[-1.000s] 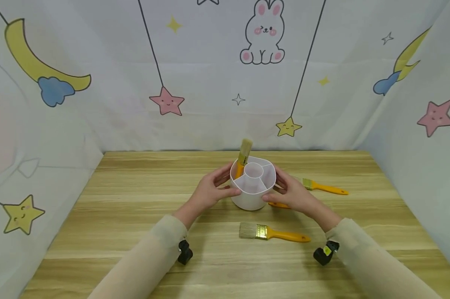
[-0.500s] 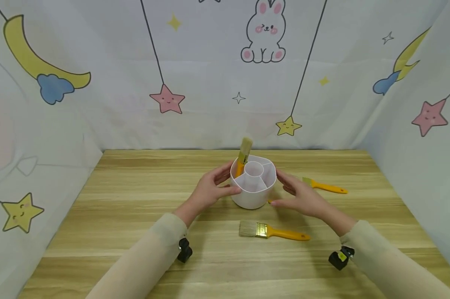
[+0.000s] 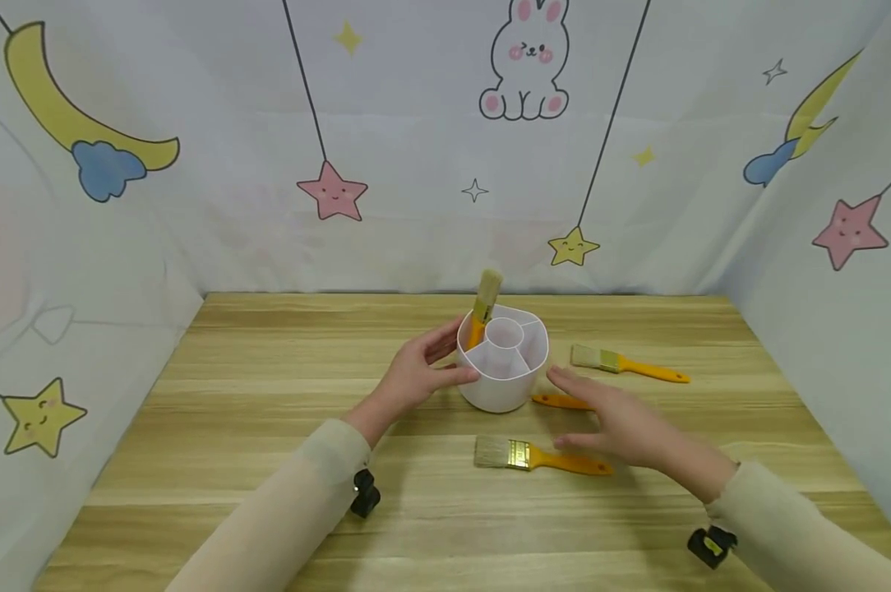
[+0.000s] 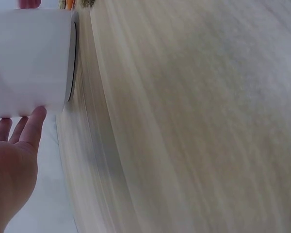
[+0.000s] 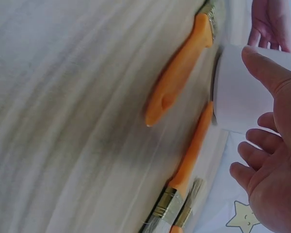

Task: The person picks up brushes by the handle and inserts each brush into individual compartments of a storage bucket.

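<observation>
A white round organizer with several compartments (image 3: 496, 395) stands upright on the table. One paintbrush (image 3: 487, 288) leans in its left compartment, bristles up. My left hand (image 3: 413, 376) holds the organizer's left side, thumb at the front and fingers behind; in the left wrist view the fingertips touch its wall. Apart from the organizer, my right hand (image 3: 626, 421) hovers to its right, thumb and fingers spread, holding nothing. Below it lies a paintbrush with an orange handle (image 3: 560, 401), mostly hidden in the head view. Another paintbrush (image 3: 574, 463) lies in front, close to the right thumb.
A third loose paintbrush (image 3: 641, 370) lies farther back on the right, handle pointing right. The wood-grain table (image 3: 283, 353) ends at a white curtain (image 3: 416, 247) printed with stars and a rabbit. Curtains also flank both sides.
My right hand has let go of the organizer and moved right and toward me, uncovering the back paintbrush. My left hand stays on the organizer, which has not moved on the table.
</observation>
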Action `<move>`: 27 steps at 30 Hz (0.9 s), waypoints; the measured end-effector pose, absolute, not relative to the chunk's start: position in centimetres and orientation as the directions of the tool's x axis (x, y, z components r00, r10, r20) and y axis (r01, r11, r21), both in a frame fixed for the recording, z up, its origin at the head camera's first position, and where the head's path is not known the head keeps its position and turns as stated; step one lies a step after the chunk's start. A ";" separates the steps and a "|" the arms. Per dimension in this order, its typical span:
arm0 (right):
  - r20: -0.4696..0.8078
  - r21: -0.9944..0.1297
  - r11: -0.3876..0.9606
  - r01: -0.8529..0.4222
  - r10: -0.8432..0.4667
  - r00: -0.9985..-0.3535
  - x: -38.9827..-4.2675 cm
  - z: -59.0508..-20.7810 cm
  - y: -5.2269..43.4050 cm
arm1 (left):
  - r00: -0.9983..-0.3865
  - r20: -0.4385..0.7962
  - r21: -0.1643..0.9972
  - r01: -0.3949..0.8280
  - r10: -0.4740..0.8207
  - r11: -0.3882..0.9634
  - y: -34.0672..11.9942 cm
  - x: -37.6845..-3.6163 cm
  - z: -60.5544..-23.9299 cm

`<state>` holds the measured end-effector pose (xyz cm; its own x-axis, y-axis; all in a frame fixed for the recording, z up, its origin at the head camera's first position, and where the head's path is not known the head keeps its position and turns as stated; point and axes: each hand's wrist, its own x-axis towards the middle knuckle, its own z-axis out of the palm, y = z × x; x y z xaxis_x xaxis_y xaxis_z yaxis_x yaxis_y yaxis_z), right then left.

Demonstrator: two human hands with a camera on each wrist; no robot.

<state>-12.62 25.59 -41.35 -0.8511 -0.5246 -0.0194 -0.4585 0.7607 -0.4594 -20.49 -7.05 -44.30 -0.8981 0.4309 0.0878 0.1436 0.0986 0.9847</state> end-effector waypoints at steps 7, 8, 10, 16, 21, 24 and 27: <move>-0.004 -0.420 0.752 -0.508 -0.562 -0.827 -11.6 -42.8 25.3 | -0.903 0.076 0.986 0.130 0.424 0.100 -7.1 -20.5 -44.2; 0.005 -0.418 0.747 -0.517 -0.567 -0.824 -11.5 -43.1 25.3 | -0.902 0.077 0.986 0.132 0.425 0.102 -7.1 -20.5 -44.2; 0.018 -0.412 0.737 -0.536 -0.581 -0.814 -11.3 -43.5 25.1 | -0.904 0.071 0.986 0.128 0.423 0.107 -7.1 -20.6 -44.2; 0.041 -0.365 0.710 -0.602 -0.634 -0.772 -10.6 -44.4 24.7 | -0.900 0.073 0.986 0.130 0.429 0.104 -7.0 -20.6 -44.1; 0.100 -0.318 0.679 -0.662 -0.670 -0.735 -10.4 -45.0 24.5 | -0.897 0.079 0.985 0.137 0.434 0.104 -6.9 -20.7 -44.1; 0.137 -0.305 0.661 -0.686 -0.682 -0.718 -10.3 -45.4 24.4 | -0.898 0.079 0.984 0.139 0.433 0.109 -6.9 -20.8 -44.1; 0.152 -0.307 0.655 -0.691 -0.683 -0.715 -10.2 -45.8 24.5 | -0.902 0.072 0.984 0.133 0.427 0.117 -6.9 -20.9 -44.1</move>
<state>-10.19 24.47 -45.78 -0.7146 -0.6828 0.1521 -0.6908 0.6548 -0.3066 -20.85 -6.90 -44.12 -0.9016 0.4265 0.0715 0.1332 0.1166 0.9842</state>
